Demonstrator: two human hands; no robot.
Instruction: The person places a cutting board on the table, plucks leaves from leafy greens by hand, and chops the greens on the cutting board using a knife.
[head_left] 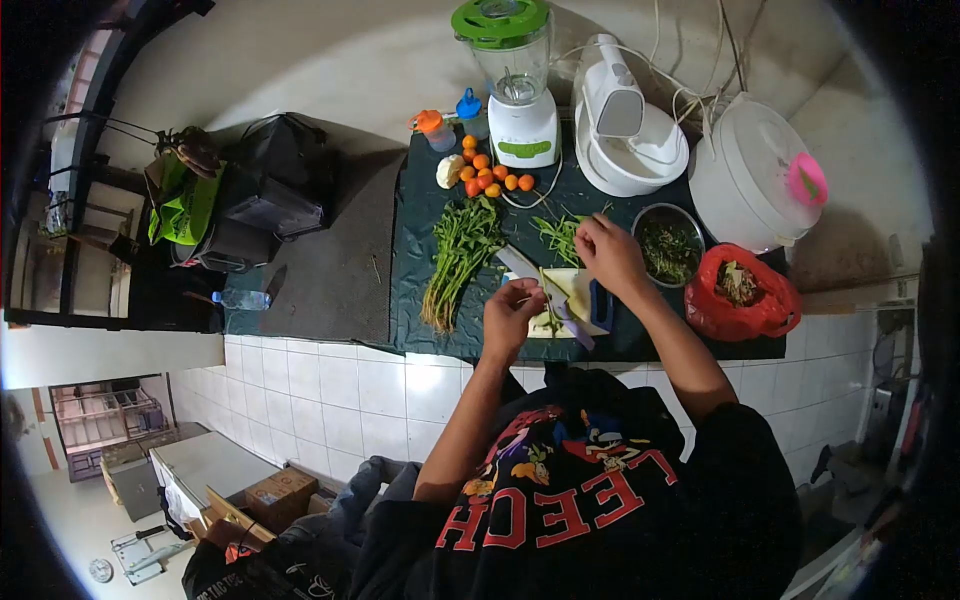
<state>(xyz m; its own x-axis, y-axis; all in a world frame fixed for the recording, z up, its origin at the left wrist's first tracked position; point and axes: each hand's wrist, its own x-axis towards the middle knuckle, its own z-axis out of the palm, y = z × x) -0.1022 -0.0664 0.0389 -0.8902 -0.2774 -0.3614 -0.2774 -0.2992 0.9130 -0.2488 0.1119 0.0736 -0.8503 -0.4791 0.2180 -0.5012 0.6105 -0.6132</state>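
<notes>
The left grip (512, 314) is closed at the thumb and fingertips on a thin green stem (546, 284), positioned above the cutting board (573, 281). The right grip (612, 257) is partly curled; whether it retains anything cannot be determined. Its fingertips are located just beside the loose green pieces (557, 238). A knife (516, 262) with a purple handle lies diagonally across the board. Farther out on the tabletop (415, 270), the leafy bunch (462, 245) is left of the knife; the metal bowl (640, 212) of greens is right of the right grip.
</notes>
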